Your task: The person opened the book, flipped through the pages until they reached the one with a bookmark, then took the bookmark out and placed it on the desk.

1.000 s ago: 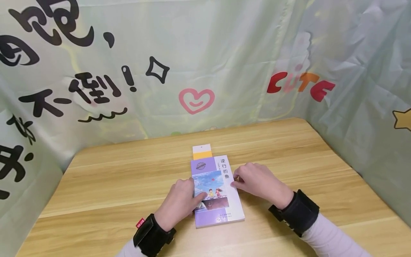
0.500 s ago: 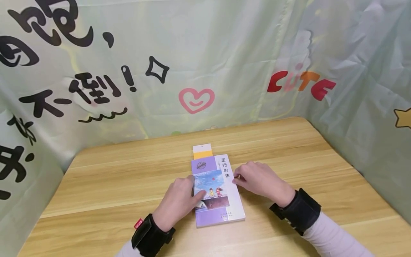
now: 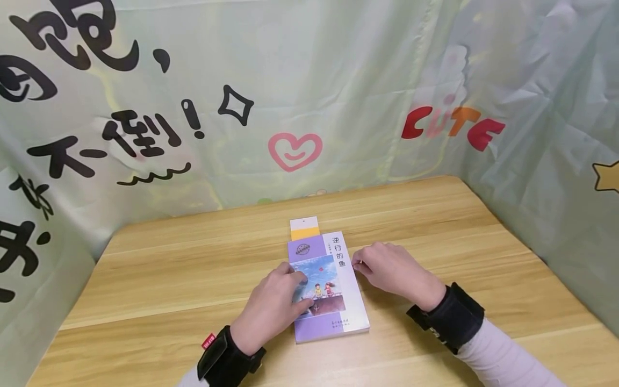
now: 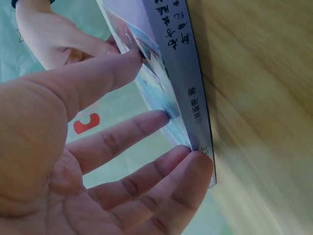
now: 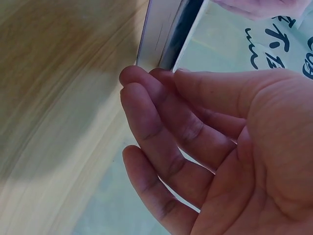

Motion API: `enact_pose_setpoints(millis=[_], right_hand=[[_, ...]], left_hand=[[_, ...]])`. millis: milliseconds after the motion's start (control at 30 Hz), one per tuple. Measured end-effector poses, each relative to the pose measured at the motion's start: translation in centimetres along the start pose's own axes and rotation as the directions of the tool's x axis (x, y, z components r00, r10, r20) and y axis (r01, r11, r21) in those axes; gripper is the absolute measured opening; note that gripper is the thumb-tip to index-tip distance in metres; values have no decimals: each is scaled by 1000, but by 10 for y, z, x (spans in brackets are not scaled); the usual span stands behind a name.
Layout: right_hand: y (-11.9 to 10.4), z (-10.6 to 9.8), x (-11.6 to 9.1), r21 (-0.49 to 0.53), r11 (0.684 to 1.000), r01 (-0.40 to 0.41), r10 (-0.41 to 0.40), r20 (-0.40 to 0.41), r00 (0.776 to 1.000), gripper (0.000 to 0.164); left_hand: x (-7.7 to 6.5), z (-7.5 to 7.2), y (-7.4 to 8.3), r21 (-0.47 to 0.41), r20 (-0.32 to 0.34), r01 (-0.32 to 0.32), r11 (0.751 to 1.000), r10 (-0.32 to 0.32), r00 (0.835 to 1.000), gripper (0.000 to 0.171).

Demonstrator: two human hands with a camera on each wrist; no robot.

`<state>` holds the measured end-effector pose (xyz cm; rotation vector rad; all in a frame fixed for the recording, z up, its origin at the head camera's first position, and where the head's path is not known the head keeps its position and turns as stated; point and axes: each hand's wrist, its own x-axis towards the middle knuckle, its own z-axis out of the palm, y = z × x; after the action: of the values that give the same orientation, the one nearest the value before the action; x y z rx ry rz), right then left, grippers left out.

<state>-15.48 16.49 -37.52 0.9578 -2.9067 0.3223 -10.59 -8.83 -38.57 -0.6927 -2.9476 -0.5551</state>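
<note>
Perhaps a home nook: cloth (image 3: pixel 358 70) with playful lettering (image 3: pixel 57 160) hangs by the far and side edges of a wood-grain desk (image 3: pixel 169 263).

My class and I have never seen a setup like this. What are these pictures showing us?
There is no machine here: somebody is working bare-handed. The wide view comes from a camera worn on the head, looking forward and down; the two close views come from cameras worn on each wrist. On the wooden table lies a closed book, with a white-and-yellow card showing past its far end. The left hand touches the book's cover and spine. The right hand is at the opposite edge; whether it touches is hard to tell. Neither hand lifts the book.
</note>
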Motion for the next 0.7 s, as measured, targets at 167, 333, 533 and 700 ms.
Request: enact_pose_setpoints(millis=[167, 333, 533, 700], right_hand=[[1, -2, 0, 3, 1000, 9, -9, -9, 1000, 12], [0, -3, 0, 17, 1000, 3, -3, -2, 1000, 16], [-1, -8, 0, 56, 998, -11, 12, -20, 1000, 10], [0, -13, 0, 107, 994, -16, 21, -42, 999, 8]], left_hand=[[1, 0, -1, 1, 2, -16, 1000, 16, 1000, 43], [-1, -1, -4, 23, -22, -39, 999, 39, 999, 37], [0, -5, -5, -29, -43, -37, 999, 36, 998, 33], [3, -8, -4, -104, -38, -4, 995, 0, 999, 53]])
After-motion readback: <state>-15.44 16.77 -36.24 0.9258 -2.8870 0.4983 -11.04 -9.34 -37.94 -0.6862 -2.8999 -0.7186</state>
